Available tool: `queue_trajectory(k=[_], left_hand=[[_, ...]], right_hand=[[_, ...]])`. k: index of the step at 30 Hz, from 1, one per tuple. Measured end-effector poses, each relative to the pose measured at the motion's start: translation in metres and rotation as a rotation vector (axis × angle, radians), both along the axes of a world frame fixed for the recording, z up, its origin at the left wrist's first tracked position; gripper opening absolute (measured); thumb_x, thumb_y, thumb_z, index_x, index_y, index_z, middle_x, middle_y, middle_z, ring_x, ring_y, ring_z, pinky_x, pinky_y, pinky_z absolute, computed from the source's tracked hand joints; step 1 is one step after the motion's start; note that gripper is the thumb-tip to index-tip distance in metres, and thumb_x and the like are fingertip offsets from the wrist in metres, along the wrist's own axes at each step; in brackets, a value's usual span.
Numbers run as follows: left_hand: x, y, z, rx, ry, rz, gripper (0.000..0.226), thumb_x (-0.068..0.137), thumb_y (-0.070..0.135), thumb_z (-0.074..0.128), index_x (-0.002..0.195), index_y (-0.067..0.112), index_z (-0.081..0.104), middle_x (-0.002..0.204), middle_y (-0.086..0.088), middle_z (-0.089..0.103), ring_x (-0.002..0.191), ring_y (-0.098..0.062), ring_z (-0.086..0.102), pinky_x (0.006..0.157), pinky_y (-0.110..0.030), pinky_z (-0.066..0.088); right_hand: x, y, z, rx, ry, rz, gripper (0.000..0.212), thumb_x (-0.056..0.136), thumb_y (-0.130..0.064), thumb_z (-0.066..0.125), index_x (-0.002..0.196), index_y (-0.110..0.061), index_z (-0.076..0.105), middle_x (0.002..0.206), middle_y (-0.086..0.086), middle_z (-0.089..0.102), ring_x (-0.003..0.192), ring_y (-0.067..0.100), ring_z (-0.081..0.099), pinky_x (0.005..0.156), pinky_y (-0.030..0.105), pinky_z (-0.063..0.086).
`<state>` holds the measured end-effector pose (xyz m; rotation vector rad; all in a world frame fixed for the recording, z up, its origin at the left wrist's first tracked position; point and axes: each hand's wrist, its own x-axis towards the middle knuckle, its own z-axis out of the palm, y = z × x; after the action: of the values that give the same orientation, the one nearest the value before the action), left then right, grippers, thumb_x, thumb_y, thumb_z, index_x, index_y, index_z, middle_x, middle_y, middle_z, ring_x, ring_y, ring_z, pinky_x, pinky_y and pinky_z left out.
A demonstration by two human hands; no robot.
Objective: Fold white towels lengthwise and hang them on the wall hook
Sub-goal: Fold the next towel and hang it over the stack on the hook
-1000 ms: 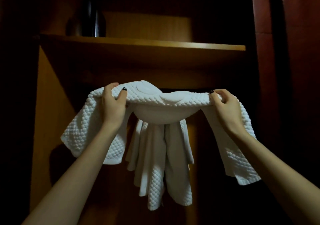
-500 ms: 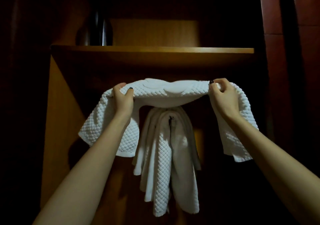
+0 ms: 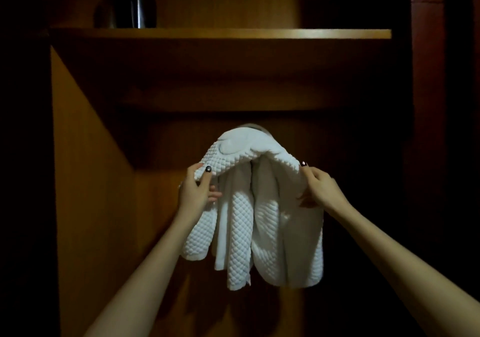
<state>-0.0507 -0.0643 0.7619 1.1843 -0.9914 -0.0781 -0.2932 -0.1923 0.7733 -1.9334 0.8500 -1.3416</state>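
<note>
Head cam, dim light. At 9 o'clock of the view I saw a wooden side panel (image 3: 85, 180), lit orange-brown. At 11 o'clock a dark shiny vessel (image 3: 135, 1) stood on the shelf (image 3: 233, 33); it was too dark to tell what kind. The shelf ran flat across the top of the view.

Left hand (image 3: 196, 193) was at 9 o'clock of the top towel (image 3: 249, 152). Thumb lay on top of its left end, fingers under it, pinching the cloth. Thumbnail had dark polish.

Top towel was white and waffle-textured, draped in an arch with both ends drooping. It sat dead centre, at 6 o'clock from the shelf, with its peak up by the back wall (image 3: 181, 139). I couldn't see what carried it; cloth covered that spot. Under the arch more white towels (image 3: 241, 232) hung straight down in folds, touching the top one, lower ends free.

Right hand (image 3: 318, 188) was at 3 o'clock of the top towel. Thumb sat over its right edge, fingers curled beneath, gripping it.

At 3 o'clock of the view a reddish panel (image 3: 426, 103) stood upright. Beyond it was black.
</note>
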Motion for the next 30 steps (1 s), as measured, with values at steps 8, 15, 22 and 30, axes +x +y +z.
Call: queue_trajectory(k=[8, 15, 22, 30], left_hand=[[-0.022, 0.029, 0.01, 0.231, -0.711, 0.759, 0.04, 0.094, 0.029, 0.053, 0.134, 0.023, 0.05, 0.085, -0.006, 0.068, 0.079, -0.027, 0.065, 0.068, -0.037, 0.048], [-0.03, 0.015, 0.038, 0.174, -0.944, 0.967, 0.042, 0.086, 0.038, 0.064, 0.125, 0.028, 0.054, 0.099, -0.005, 0.053, 0.085, -0.022, 0.055, 0.065, -0.031, 0.04], [-0.008, -0.021, 0.043, -0.031, -1.134, 0.566, 0.081, 0.082, 0.015, 0.071, 0.144, 0.039, 0.024, 0.137, -0.003, 0.044, 0.097, -0.027, 0.063, 0.072, -0.034, 0.054], [0.015, -0.034, 0.091, -0.085, -1.107, 0.711, 0.077, 0.079, -0.003, 0.066, 0.14, 0.034, 0.037, 0.116, 0.002, 0.062, 0.072, -0.017, 0.063, 0.058, -0.019, 0.038]], right_hand=[[-0.002, 0.012, 0.012, -0.74, 0.406, -0.498, 0.034, 0.094, -0.05, 0.05, 0.121, -0.033, 0.059, 0.089, -0.002, 0.049, 0.078, 0.021, 0.056, 0.059, 0.03, 0.038], [0.014, 0.0, 0.027, -0.872, 0.351, -0.131, 0.078, 0.098, -0.023, 0.051, 0.148, -0.054, 0.0, 0.136, -0.002, 0.05, 0.101, 0.017, 0.059, 0.068, 0.027, 0.044], [0.031, -0.014, 0.035, -0.901, 0.278, -0.158, 0.085, 0.093, -0.027, 0.061, 0.15, -0.048, 0.001, 0.133, 0.005, 0.056, 0.106, 0.024, 0.062, 0.08, 0.041, 0.054], [0.037, -0.034, 0.085, -0.961, 0.221, -0.338, 0.045, 0.088, -0.035, 0.059, 0.132, -0.029, 0.052, 0.106, 0.006, 0.072, 0.093, 0.033, 0.068, 0.074, 0.038, 0.051]])
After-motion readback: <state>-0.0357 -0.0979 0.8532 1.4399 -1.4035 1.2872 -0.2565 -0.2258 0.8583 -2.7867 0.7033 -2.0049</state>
